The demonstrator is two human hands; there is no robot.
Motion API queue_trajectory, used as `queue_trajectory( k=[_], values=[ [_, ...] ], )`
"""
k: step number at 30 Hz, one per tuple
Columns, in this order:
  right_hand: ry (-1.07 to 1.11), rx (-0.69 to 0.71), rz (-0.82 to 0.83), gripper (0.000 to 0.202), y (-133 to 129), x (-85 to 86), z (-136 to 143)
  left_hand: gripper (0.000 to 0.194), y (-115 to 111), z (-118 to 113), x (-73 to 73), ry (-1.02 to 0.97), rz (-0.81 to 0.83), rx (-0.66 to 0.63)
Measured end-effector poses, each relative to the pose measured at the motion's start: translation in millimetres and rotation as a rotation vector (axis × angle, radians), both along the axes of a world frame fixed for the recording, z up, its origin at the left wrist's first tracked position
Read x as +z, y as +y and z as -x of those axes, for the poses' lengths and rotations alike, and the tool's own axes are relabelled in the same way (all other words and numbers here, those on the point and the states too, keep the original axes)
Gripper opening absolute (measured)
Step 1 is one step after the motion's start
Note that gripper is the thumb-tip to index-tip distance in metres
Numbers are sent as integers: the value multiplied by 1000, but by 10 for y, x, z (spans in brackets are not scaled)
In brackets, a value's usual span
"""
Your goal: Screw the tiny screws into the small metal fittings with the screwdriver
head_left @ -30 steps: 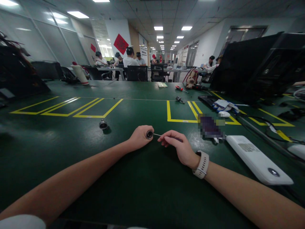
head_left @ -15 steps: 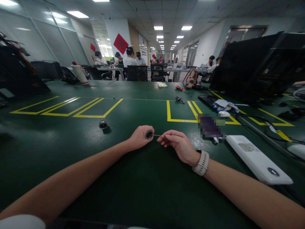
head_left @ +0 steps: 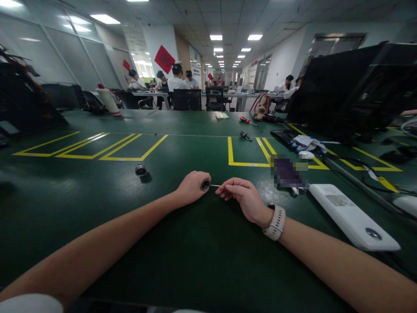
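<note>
My left hand (head_left: 193,188) is closed around a round metal part (head_left: 205,185), whose dark, ring-shaped open end faces me. Its remaining body is hidden by the fingers. From the right side of that part a thin metal rod (head_left: 215,186) runs across to my right hand (head_left: 240,194), where the fingertips pinch its other end. Whether the rod goes into the part or only touches it I cannot tell. To the left of my left hand, a second small round metal part (head_left: 141,170) lies on the green table (head_left: 182,256).
A white power bank (head_left: 353,215) and a blurred-out phone (head_left: 286,171) lie right of my right hand. Farther back are a dark metal fitting (head_left: 245,135), a red-handled screwdriver (head_left: 246,120) and gloves (head_left: 308,143). A large black case (head_left: 342,87) stands at the right. People sit in the background.
The round metal part has turned slightly in my left hand, and its open end sits a touch farther right. My right hand keeps nearly the same place on the rod.
</note>
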State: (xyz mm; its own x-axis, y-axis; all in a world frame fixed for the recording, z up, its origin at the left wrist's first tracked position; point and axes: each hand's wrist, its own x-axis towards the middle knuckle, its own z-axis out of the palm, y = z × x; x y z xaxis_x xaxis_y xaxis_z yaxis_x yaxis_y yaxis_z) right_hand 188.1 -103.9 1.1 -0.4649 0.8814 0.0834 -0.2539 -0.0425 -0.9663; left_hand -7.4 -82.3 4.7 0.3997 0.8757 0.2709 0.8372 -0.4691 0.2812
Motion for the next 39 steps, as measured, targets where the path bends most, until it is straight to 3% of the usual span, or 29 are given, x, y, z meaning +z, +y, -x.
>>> queue_trajectory(
  k=[10,20,28,33,39],
  values=[
    [68,-35,29,11,3,-16,-13,6,13,0,-9,-6,24,45],
    [-10,-149,-30,13,0,-18,-1,6,21,6,-27,-9,24,112],
    [-124,-143,-98,15,24,-75,-4,3,26,28,-61,-77,9,130],
    [-88,-173,-242,15,-20,-41,-38,2,22,30,-54,-118,19,135],
    [-228,-24,-417,15,-106,41,-43,9,5,21,-26,-199,4,32]
  ],
)
